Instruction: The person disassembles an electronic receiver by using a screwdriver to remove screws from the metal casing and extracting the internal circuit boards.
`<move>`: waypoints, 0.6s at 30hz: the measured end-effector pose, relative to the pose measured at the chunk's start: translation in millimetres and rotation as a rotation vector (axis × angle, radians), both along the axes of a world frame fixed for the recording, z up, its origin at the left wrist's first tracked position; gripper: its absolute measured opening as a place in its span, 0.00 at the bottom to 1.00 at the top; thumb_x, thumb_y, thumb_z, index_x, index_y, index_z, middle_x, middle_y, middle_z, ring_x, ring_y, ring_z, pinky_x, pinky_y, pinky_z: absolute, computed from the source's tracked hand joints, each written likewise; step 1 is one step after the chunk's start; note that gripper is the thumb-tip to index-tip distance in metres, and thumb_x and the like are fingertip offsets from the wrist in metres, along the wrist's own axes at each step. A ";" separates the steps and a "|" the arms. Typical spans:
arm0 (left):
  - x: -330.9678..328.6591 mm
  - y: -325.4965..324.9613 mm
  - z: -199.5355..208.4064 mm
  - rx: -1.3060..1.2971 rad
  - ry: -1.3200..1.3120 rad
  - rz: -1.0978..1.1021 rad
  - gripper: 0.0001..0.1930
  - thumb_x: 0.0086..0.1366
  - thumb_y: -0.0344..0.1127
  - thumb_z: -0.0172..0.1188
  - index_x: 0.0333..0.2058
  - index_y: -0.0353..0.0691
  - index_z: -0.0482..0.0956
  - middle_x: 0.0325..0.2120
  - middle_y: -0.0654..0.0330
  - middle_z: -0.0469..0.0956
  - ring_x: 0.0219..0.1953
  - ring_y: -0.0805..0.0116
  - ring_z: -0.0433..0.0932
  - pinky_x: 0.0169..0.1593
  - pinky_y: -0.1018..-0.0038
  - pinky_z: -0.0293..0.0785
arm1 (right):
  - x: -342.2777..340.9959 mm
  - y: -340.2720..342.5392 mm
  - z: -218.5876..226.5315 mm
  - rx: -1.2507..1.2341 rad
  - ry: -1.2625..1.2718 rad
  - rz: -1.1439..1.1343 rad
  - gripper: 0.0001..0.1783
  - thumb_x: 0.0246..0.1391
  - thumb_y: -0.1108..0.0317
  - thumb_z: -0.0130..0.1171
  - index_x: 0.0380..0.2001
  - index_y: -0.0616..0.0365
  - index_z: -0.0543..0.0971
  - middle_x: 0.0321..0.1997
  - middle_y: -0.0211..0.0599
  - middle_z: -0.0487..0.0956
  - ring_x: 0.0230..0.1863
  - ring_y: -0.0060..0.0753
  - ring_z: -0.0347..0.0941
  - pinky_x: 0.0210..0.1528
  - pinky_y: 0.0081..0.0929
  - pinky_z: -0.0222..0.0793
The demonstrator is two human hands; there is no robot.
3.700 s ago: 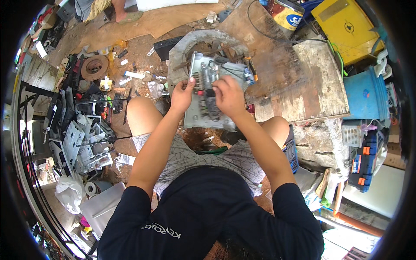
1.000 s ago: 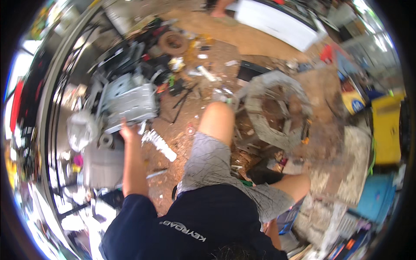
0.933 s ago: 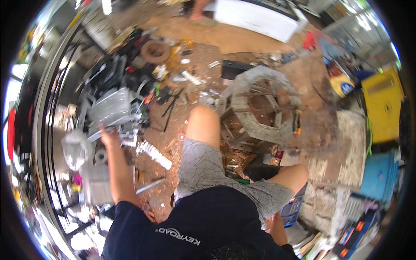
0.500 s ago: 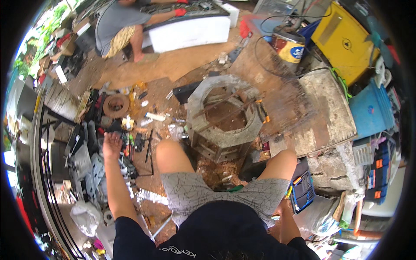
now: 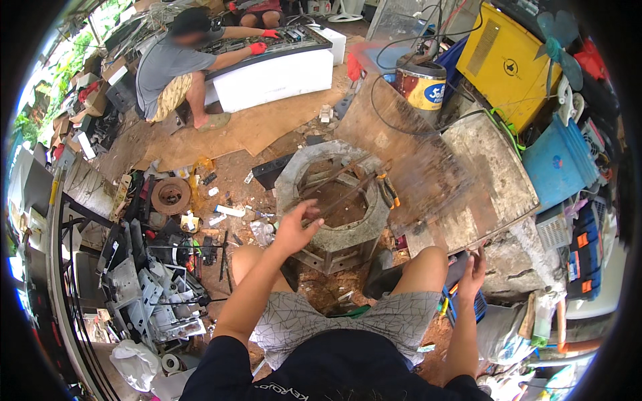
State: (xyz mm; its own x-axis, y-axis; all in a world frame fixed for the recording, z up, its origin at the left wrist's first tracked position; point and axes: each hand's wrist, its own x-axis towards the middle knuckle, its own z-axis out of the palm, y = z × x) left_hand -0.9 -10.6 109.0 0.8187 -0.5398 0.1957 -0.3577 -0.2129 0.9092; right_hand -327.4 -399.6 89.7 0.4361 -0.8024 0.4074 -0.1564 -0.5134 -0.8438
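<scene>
My left hand (image 5: 299, 227) hovers over the near left rim of a grey octagonal stand (image 5: 361, 235), its fingers slightly curled and apart with nothing seen in them. Thin rusty bars (image 5: 338, 179) lie across the stand's opening. On its right rim rests a pair of pliers (image 5: 388, 191) with orange and black handles. Beside my right knee, my right hand (image 5: 473, 271) is raised with its fingers stretched, and it holds nothing that shows. Just below it is a blue tool case (image 5: 479, 307), partly hidden by the hand and forearm.
Wooden boards (image 5: 495, 180) lie right of the stand, with a yellow panel (image 5: 501, 63) and a blue bin (image 5: 560, 164) beyond. Metal scrap (image 5: 157, 291) crowds my left. A co-worker (image 5: 170, 67) in red gloves squats at a white foam block (image 5: 274, 80); another person sits behind.
My left hand has swung from the scrap on the left to above the stand. My right hand has come up from beside my thigh. The view has shifted, showing more of the far side.
</scene>
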 end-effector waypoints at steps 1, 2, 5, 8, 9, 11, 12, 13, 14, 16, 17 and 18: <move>-3.3 -0.4 -12.1 0.013 -0.025 0.016 0.26 0.63 0.36 0.66 0.58 0.36 0.70 0.41 0.51 0.82 0.42 0.61 0.83 0.49 0.68 0.78 | 17.6 10.5 20.2 -0.003 -0.053 0.077 0.25 0.68 0.62 0.52 0.63 0.65 0.67 0.52 0.38 0.76 0.41 0.26 0.75 0.45 0.25 0.72; -4.8 0.6 -28.8 0.049 -0.064 0.066 0.26 0.63 0.36 0.65 0.58 0.36 0.70 0.38 0.52 0.83 0.39 0.61 0.83 0.46 0.67 0.79 | 31.9 21.5 36.7 0.116 -0.079 0.144 0.25 0.68 0.62 0.53 0.63 0.65 0.67 0.51 0.38 0.77 0.40 0.24 0.75 0.44 0.23 0.71; -7.3 -7.8 -30.4 -0.031 0.027 0.155 0.25 0.63 0.36 0.65 0.57 0.35 0.71 0.37 0.53 0.83 0.37 0.62 0.83 0.43 0.67 0.79 | 50.6 36.3 54.8 0.528 -0.084 0.381 0.26 0.67 0.60 0.54 0.63 0.63 0.68 0.49 0.38 0.79 0.38 0.21 0.75 0.41 0.20 0.71; -3.1 -9.9 -29.5 -0.032 0.065 0.262 0.24 0.63 0.35 0.65 0.55 0.34 0.72 0.35 0.56 0.82 0.33 0.66 0.82 0.40 0.69 0.78 | 65.9 35.4 38.2 0.930 -0.060 0.641 0.29 0.64 0.56 0.58 0.62 0.60 0.69 0.46 0.41 0.81 0.38 0.27 0.78 0.42 0.23 0.74; -0.8 -9.8 -28.7 -0.028 0.087 0.293 0.24 0.63 0.35 0.65 0.55 0.34 0.72 0.35 0.56 0.82 0.32 0.67 0.82 0.39 0.70 0.78 | 66.6 36.3 31.2 1.010 -0.091 0.681 0.30 0.64 0.55 0.58 0.62 0.60 0.69 0.47 0.41 0.81 0.39 0.29 0.78 0.43 0.24 0.75; 1.4 -11.1 -32.3 -0.051 0.084 0.329 0.24 0.62 0.34 0.65 0.55 0.34 0.72 0.35 0.56 0.82 0.31 0.68 0.82 0.38 0.70 0.78 | 62.1 33.0 15.6 1.165 -0.144 0.745 0.31 0.62 0.52 0.59 0.62 0.60 0.69 0.47 0.43 0.80 0.41 0.32 0.79 0.45 0.27 0.75; 2.0 -11.9 -34.2 -0.062 0.085 0.342 0.24 0.62 0.34 0.66 0.55 0.34 0.72 0.35 0.57 0.82 0.30 0.68 0.81 0.37 0.70 0.78 | 59.4 27.0 7.2 1.181 -0.205 0.758 0.35 0.61 0.48 0.59 0.64 0.58 0.66 0.50 0.45 0.79 0.46 0.36 0.78 0.49 0.32 0.75; 2.2 -10.5 -35.4 -0.047 0.083 0.339 0.24 0.62 0.34 0.66 0.55 0.34 0.72 0.34 0.58 0.82 0.30 0.71 0.80 0.36 0.72 0.77 | 58.7 27.0 6.3 1.217 -0.227 0.755 0.36 0.61 0.48 0.59 0.65 0.58 0.65 0.51 0.45 0.79 0.47 0.35 0.77 0.49 0.32 0.75; 3.4 -10.8 -35.8 -0.032 0.080 0.331 0.24 0.63 0.33 0.66 0.56 0.34 0.72 0.34 0.59 0.81 0.29 0.74 0.78 0.35 0.74 0.76 | 59.6 24.6 7.1 1.250 -0.253 0.748 0.37 0.61 0.48 0.58 0.66 0.57 0.64 0.52 0.45 0.78 0.49 0.35 0.77 0.50 0.32 0.75; 4.0 -17.5 -29.4 0.038 0.065 0.318 0.24 0.63 0.33 0.65 0.56 0.33 0.72 0.35 0.59 0.80 0.29 0.76 0.76 0.35 0.76 0.75 | 56.7 15.8 6.4 1.275 -0.288 0.767 0.38 0.62 0.48 0.57 0.68 0.55 0.61 0.55 0.45 0.77 0.52 0.35 0.75 0.51 0.32 0.73; 5.4 -20.2 -26.9 0.035 0.053 0.320 0.24 0.63 0.33 0.65 0.56 0.32 0.72 0.35 0.59 0.80 0.30 0.76 0.76 0.36 0.76 0.75 | 56.9 15.8 9.1 1.264 -0.272 0.749 0.38 0.62 0.48 0.57 0.68 0.55 0.61 0.55 0.45 0.77 0.52 0.35 0.75 0.51 0.32 0.73; 6.3 -21.2 -29.0 0.041 0.051 0.308 0.24 0.63 0.33 0.65 0.56 0.32 0.72 0.35 0.59 0.80 0.30 0.76 0.76 0.36 0.75 0.75 | 55.6 20.5 10.0 1.262 -0.258 0.711 0.37 0.63 0.49 0.57 0.68 0.56 0.61 0.54 0.45 0.77 0.52 0.35 0.75 0.52 0.32 0.72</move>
